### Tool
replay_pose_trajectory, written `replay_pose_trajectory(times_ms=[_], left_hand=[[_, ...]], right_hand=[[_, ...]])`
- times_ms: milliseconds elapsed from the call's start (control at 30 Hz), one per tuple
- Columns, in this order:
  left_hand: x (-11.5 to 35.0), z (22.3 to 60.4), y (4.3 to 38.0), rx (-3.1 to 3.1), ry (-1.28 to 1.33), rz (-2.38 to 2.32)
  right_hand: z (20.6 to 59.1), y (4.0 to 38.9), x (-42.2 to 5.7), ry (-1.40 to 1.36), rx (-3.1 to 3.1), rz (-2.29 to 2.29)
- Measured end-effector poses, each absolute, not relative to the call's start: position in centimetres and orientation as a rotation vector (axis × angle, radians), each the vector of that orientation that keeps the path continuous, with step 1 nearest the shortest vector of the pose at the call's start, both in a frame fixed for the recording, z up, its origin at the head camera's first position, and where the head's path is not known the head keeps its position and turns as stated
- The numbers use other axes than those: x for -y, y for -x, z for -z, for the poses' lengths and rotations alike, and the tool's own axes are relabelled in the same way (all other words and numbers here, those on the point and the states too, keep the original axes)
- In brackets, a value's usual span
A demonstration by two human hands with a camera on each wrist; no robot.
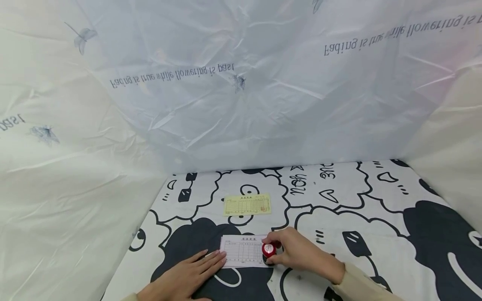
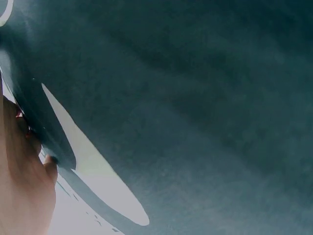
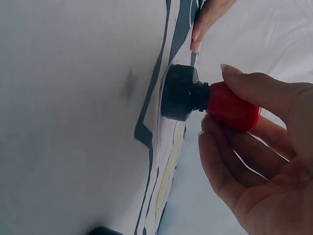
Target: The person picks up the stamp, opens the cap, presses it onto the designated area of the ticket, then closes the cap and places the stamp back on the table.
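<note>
A pad of white printed forms (image 1: 241, 251) lies near the table's front. My left hand (image 1: 187, 274) rests flat with straight fingers, their tips on the pad's left edge. Over the pad's right end, my right hand (image 1: 297, 252) holds a stamp (image 1: 269, 249) by its red knob. The right wrist view shows the thumb and fingers of that hand (image 3: 271, 188) around the knob, and the black round base of the stamp (image 3: 177, 93) at the paper. The stamp's underside is hidden. In the left wrist view only the edge of a hand (image 2: 29, 188) appears.
Farther back lies a yellow form slip (image 1: 246, 205) with a red mark in its lower right corner. A black-and-white cartoon cloth (image 1: 327, 221) covers the table. White printed sheeting (image 1: 241, 125) hangs behind and at both sides.
</note>
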State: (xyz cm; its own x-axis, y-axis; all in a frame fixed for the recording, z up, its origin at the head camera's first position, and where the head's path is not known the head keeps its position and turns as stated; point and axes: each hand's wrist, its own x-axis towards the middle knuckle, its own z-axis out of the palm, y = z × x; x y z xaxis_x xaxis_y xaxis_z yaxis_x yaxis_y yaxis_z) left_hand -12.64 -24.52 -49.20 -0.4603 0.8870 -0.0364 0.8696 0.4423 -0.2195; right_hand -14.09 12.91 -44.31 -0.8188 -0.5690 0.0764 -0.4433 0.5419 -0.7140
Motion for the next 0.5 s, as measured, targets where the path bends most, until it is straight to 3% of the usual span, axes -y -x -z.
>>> replay_pose_trajectory(times_ms=[500], left_hand=[[24.07, 48.83, 12.96, 2.626, 1.611, -0.305]], right_hand=[[44.44, 13.99, -13.04, 0.761, -2.556, 1.213]])
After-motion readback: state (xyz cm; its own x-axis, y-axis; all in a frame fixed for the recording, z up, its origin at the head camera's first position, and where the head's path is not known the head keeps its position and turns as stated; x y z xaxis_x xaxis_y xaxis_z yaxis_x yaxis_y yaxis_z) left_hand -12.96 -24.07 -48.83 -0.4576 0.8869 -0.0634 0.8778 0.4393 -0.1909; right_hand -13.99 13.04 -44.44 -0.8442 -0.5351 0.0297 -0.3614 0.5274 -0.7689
